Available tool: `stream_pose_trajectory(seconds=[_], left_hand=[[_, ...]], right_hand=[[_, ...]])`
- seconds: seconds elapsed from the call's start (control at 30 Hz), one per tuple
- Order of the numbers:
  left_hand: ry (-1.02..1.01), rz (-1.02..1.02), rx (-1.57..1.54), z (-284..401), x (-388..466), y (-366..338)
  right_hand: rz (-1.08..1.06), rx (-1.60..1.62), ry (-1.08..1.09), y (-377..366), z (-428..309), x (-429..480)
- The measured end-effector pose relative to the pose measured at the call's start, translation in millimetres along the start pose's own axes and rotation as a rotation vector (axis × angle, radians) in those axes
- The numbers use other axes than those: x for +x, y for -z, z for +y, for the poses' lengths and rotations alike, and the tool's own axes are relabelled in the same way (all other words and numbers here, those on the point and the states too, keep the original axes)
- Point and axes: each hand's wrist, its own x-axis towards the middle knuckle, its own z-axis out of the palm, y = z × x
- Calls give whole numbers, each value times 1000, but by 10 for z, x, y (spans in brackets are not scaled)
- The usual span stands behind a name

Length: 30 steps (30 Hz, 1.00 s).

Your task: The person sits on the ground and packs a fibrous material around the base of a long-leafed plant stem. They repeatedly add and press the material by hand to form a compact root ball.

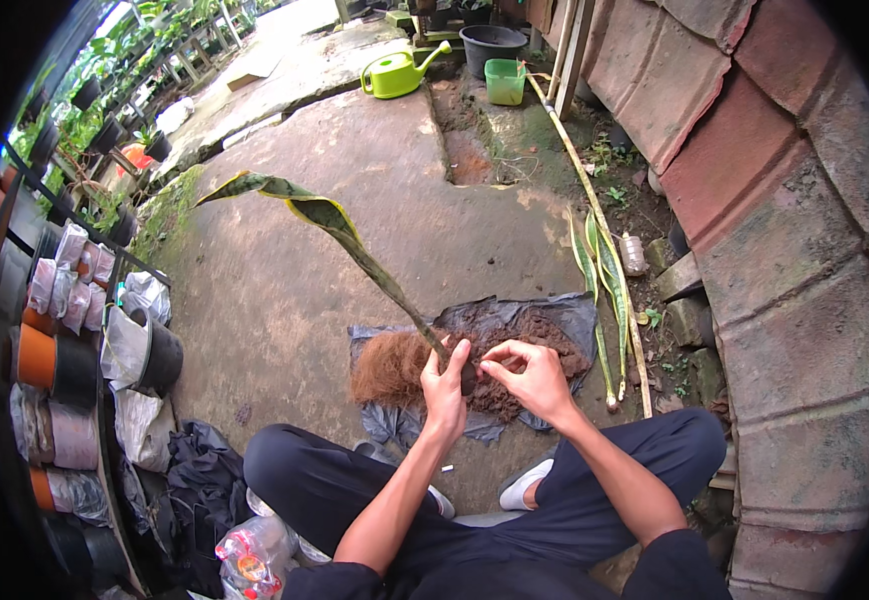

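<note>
A long, variegated snake plant leaf slants up and away to the left, its tip bent over. My left hand grips it near the base, where a dark rounded clump shows beside the fingers. Close on the right, my right hand has thumb and forefinger pinched together at the clump's side; whether something thin is between them is too small to tell. Beneath both hands lies a black plastic sheet, bearing brown coconut fibre on the left and dark crumbly soil on the right.
More snake plant leaves lie at the right beside a bamboo pole. A green watering can, a green plastic tub and a black basin stand ahead. Stacked pots line the left; roof tiles rise at the right.
</note>
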Motion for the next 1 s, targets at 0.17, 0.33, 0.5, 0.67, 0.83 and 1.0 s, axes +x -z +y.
stream_pose_trajectory(seconds=[0.17, 0.33, 0.5, 0.67, 0.83, 1.0], left_hand=[[-22, 22, 25, 29, -15, -91], [-1, -17, 17, 1, -7, -131], [32, -45, 23, 9, -21, -200], [36, -33, 8, -12, 19, -197], [33, -5, -25, 12, 58, -142], [25, -2, -39, 29, 50, -85]], right_hand=[[-4, 23, 4, 14, -81, -3], [-95, 203, -77, 13, 52, -2], [-198, 529, -116, 83, 144, -2], [-181, 739, -87, 145, 102, -9], [-96, 620, -59, 267, 82, 29], [120, -44, 147, 342, 60, 98]])
